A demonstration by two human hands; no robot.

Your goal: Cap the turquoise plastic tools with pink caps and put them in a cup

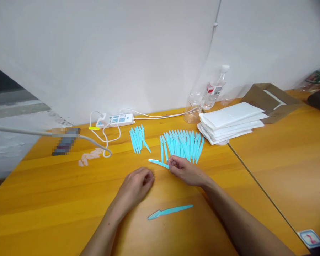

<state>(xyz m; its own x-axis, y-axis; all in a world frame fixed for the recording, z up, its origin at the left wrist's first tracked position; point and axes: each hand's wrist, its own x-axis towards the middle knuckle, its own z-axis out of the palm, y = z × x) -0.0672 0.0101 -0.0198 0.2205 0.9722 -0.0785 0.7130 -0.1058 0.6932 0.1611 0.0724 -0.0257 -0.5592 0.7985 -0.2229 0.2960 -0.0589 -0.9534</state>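
Note:
My right hand [185, 171] pinches the handle end of a light-blue eyebrow razor [161, 164], whose pale blade end points left. My left hand [135, 185] rests near the table with its fingers curled; whether anything small lies inside is hidden. Closer to me, another eyebrow razor [170, 212] with a translucent cover over its head lies alone. Just beyond my right hand is a wide row of blue razors [178, 144]. A smaller group of razors [138, 139] sits left of it. Small pale translucent pieces [92, 155] are scattered farther left.
A white power strip [117, 120] and looping cable [106, 142] lie by the wall, near a phone [66, 141]. At the back right stand a clear jar [193, 110], a water bottle [216, 89], stacked white packets [229, 122] and an open cardboard box [272, 101]. A table seam [261, 192] runs along the right.

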